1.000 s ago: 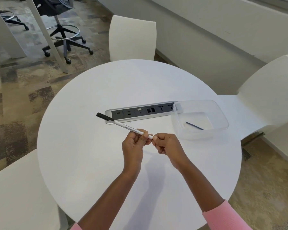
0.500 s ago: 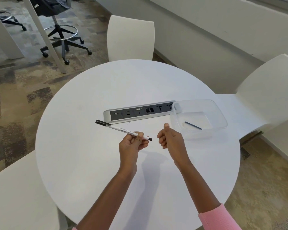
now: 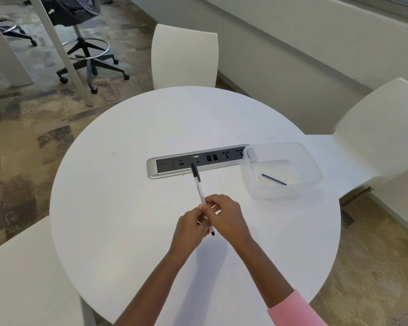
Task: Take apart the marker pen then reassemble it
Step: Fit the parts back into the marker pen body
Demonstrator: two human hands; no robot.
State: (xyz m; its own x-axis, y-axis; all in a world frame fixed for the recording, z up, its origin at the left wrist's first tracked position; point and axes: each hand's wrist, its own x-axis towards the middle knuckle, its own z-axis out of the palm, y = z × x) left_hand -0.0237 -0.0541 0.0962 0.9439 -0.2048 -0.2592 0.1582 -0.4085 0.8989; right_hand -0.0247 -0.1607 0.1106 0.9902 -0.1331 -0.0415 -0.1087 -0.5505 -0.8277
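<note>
Though held, marker pen (image 3: 199, 189) capped.

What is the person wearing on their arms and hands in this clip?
Both hands, left hand and right hand, are bare, with no gloves, rings or watch visible. The right arm has a pink ribbed knit sleeve pushed up the forearm. The left forearm is bare as far as the frame shows.

White marker pen (image 3: 199, 189) w/ black cap, capped end pointing away, held above table; black end nearest.
</note>
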